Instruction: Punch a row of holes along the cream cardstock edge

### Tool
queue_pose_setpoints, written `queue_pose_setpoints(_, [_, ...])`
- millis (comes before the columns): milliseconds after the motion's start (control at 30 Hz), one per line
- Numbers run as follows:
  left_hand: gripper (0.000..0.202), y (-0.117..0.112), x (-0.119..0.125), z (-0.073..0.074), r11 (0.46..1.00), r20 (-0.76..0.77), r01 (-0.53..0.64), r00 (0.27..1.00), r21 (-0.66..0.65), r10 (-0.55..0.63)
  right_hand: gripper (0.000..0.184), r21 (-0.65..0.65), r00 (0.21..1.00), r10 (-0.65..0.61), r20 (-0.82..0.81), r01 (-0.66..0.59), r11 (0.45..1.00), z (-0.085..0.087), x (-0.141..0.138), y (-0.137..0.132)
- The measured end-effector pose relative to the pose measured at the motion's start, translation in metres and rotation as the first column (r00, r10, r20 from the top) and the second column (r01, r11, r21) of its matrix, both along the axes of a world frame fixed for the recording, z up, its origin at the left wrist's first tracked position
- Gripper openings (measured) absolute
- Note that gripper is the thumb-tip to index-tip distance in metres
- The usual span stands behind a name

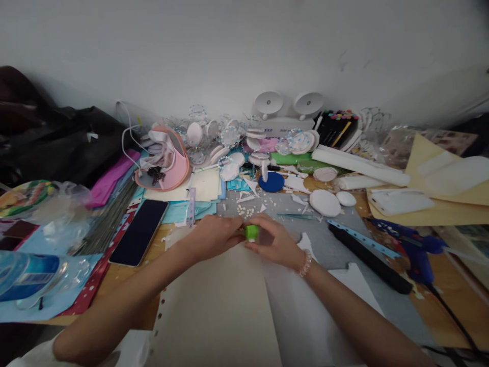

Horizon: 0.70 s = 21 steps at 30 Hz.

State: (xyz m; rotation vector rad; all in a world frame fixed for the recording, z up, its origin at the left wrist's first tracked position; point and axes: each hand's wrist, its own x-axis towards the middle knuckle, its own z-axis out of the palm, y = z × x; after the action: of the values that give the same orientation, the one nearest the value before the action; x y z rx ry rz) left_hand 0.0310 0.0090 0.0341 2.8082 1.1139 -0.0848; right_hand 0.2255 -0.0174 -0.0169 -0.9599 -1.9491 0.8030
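Observation:
Both my hands meet at the middle of the table over a small green object (251, 232), perhaps a punch or a cap. My left hand (212, 235) is closed, its fingers pinched against the green object's left side. My right hand (273, 240) curls around its right side and top; a bead bracelet sits on that wrist. Under the hands lies a large cream sheet of paper (217, 311) with small punched notches along its left edge, next to a white sheet (305, 316).
A dark phone (138, 232) lies to the left, a water bottle (26, 272) at the far left. A blue glue gun (410, 250) and a black ruler (369, 257) lie on the right. White foam discs, a blue disc (271, 182), paper scraps and markers crowd the back.

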Motion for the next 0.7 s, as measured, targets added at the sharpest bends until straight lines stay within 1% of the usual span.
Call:
queue_pose_setpoints(100, [0.026, 0.0012, 0.0002, -0.0012, 1.0, -0.02, -0.011, 1.0, 0.004, 0.011, 0.035, 0.041, 1.0, -0.02, 0.017, 0.019, 0.999, -0.0012, -0.0009, 0.0003])
queue_pose_setpoints(300, [0.026, 0.0012, 0.0002, 0.0005, 1.0, -0.052, 0.018, 0.998, -0.016, -0.019, 0.034, 0.045, 0.992, -0.112, 0.055, 0.11, 0.993, 0.0006, -0.0026, 0.0001])
queue_pose_setpoints(533, [0.022, 0.0006, -0.001, -0.0033, 0.996, -0.011, 0.062, 0.998, 0.06, -0.061, 0.032, 0.068, 0.999, -0.047, 0.005, 0.047, 0.997, 0.002, -0.0019, 0.0007])
queue_pose_setpoints(700, [0.019, -0.0028, -0.0036, -0.005, 0.991, -0.003, 0.053, 0.999, 0.125, -0.053, 0.029, 0.137, 0.998, -0.056, 0.005, 0.055, 0.989, -0.0007, -0.0011, -0.0003])
